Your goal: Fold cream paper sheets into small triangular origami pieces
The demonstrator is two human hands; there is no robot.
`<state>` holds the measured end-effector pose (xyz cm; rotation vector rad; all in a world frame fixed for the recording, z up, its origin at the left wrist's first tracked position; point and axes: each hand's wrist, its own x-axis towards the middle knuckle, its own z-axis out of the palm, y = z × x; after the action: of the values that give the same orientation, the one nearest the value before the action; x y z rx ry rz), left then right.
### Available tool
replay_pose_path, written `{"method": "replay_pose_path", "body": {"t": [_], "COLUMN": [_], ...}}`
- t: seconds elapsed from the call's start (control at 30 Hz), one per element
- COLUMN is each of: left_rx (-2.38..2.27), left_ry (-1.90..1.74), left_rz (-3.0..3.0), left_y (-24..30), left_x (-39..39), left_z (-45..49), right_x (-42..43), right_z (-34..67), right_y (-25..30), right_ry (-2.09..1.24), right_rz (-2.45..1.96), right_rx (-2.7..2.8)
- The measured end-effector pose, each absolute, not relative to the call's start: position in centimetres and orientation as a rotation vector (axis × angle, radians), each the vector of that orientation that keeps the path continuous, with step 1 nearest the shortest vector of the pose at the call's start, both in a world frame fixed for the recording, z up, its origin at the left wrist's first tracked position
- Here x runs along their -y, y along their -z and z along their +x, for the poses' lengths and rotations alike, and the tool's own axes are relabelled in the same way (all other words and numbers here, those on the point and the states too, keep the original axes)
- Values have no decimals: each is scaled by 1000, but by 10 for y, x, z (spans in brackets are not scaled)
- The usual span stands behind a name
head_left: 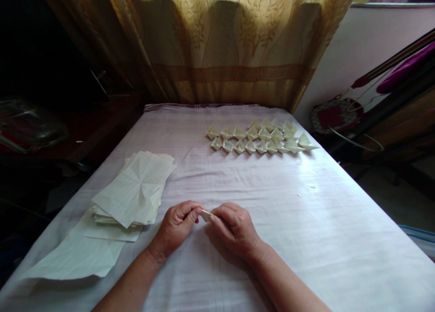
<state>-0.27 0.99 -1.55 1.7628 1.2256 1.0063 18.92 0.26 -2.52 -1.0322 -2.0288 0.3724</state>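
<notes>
My left hand [176, 226] and my right hand [234, 228] meet just above the cloth near the front of the table, fingers curled. Between their fingertips they pinch a small folded piece of white paper [205, 215]; most of it is hidden by the fingers. To the left of my left hand lies a stack of creased white paper sheets [136, 192]. Two rows of several small folded paper boats [260, 137] stand at the far side of the table.
A pale lilac cloth [322, 221] covers the table. One larger flat sheet [78, 257] lies under the stack at the front left. A patterned curtain [220, 45] hangs behind. Dark furniture stands at the left; a chair and clutter [340, 117] stand at the right.
</notes>
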Motion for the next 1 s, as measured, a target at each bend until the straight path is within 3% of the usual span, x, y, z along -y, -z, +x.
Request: {"method": "replay_pose_path", "body": {"t": [0.67, 1.0], "left_rx": [-1282, -1240], "left_ry": [-1053, -908], "left_rz": [1594, 1439], "left_y": [15, 14], "left_x": [-10, -5], "left_z": [-2, 4], "right_x": [-4, -1], "right_z": [195, 191], "right_y": [26, 23], "right_ry": [-525, -376], "right_rz": [-1038, -1032], "right_rx": [1908, 1860]}}
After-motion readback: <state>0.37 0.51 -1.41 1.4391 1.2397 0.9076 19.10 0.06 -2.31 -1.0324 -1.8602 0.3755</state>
